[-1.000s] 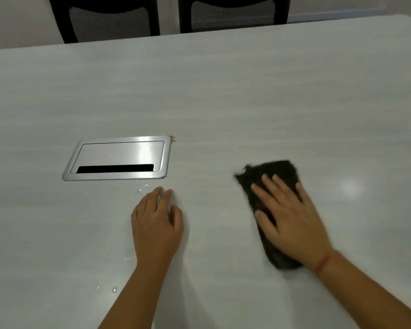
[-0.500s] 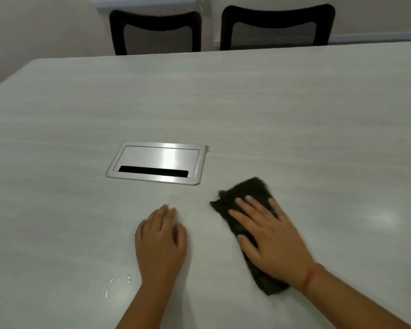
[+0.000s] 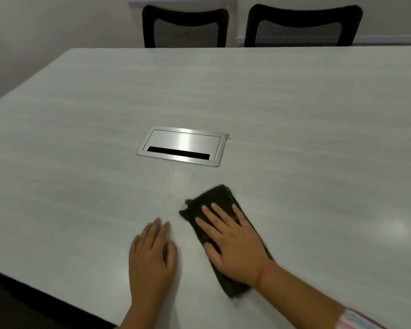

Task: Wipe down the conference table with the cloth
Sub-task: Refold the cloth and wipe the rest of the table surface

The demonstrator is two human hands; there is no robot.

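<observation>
Since a second ago the dark cloth and the right hand on it have slid left. The gap to the left hand has narrowed, and the two hands now lie just beside each other. The view has swung as well, bringing the worktop's near edge into the lower left of the frame.

The right hand lies flat on the cloth, fingers straight and spread, pressing it onto the pale wood-grain worktop; no finger curls round the fabric. The cloth is a long folded strip lying slantwise in the lower middle of the frame, its ends showing above the fingertips and below the wrist. A red band circles the right wrist, and a pale patterned sleeve shows at the lower right.

The left hand rests palm down on the bare worktop, fingers straight and close together, holding nothing. At the frame's centre a brushed-metal cable hatch sits flush in the worktop. A few water droplets glint between hatch and cloth. At the top, beyond the far edge, stand the left chair and the right chair, both black with mesh backs.
</observation>
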